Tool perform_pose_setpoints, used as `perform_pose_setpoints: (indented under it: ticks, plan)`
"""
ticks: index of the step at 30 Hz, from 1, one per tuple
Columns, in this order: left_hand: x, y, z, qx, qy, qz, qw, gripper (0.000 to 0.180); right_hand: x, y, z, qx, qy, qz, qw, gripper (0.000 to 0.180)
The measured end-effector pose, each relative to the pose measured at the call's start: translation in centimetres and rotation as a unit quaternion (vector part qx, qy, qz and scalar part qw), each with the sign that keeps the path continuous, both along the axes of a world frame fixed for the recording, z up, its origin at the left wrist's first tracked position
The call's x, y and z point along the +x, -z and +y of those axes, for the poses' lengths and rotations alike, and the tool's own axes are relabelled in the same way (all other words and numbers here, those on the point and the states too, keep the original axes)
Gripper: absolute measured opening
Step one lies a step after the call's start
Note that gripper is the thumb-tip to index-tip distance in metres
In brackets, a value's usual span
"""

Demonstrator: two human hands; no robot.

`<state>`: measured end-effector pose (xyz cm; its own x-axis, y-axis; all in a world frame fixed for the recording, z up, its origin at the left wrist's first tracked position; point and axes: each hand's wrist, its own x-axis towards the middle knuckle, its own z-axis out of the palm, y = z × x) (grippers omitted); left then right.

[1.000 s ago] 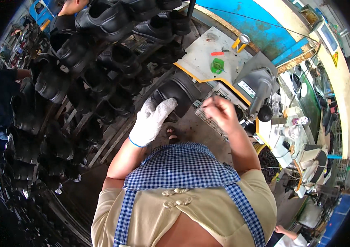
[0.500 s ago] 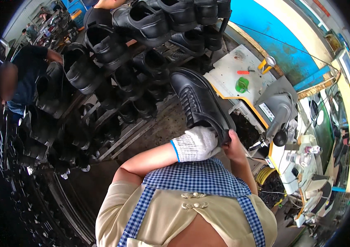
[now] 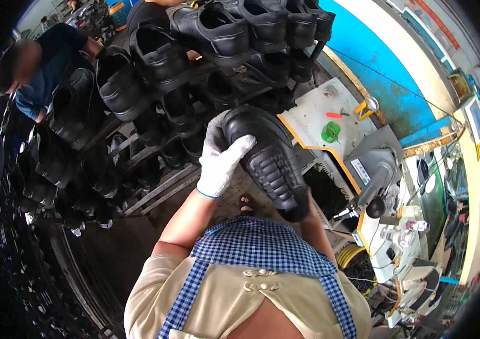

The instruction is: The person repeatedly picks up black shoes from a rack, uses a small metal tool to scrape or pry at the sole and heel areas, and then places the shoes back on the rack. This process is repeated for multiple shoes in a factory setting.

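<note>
The left hand, in a white knit glove, is wrapped tight over the toe of a black shoe, while the right hand grips the heel from below, so the shoe is held up in front of the chest with its bumpy rubber sole showing. Behind it, a metal rack holds rows of the same shiny black shoes, and a grey machine stands to the right.

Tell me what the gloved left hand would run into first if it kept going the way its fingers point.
The left hand already grips the black shoe, fingers pointing up and right over its toe. Beyond that, probably the white machine table, though depth is unclear.
</note>
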<state>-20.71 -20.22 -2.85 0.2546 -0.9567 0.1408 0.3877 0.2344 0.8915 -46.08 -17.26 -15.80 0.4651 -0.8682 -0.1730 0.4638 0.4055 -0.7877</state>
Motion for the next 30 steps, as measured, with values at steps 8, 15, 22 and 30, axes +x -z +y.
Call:
perform_pose_setpoints:
  ticks: [8, 15, 22, 30]
  plan:
    - [2.1, -1.2, 1.1, -0.060, 0.040, -0.224, 0.972, 0.065, -0.2, -5.4, -3.7, -0.150, 0.088, 0.274, 0.946, 0.021]
    - [2.5, -1.8, 1.2, -0.037, 0.119, -0.287, 0.950, 0.068, 3.0, -15.6, -4.5, -0.608, 0.091, 0.402, 0.679, 0.043]
    - [2.9, -2.7, 1.5, -0.045, 0.147, -0.294, 0.943, 0.061, 4.3, -18.7, -4.0, -0.645, 0.049, 0.462, 0.606, 0.048]
    - [2.8, -2.5, 1.9, 0.008, 0.169, -0.214, 0.962, 0.062, 3.7, -18.7, -3.9, -0.633, 0.045, 0.486, 0.601, 0.049]
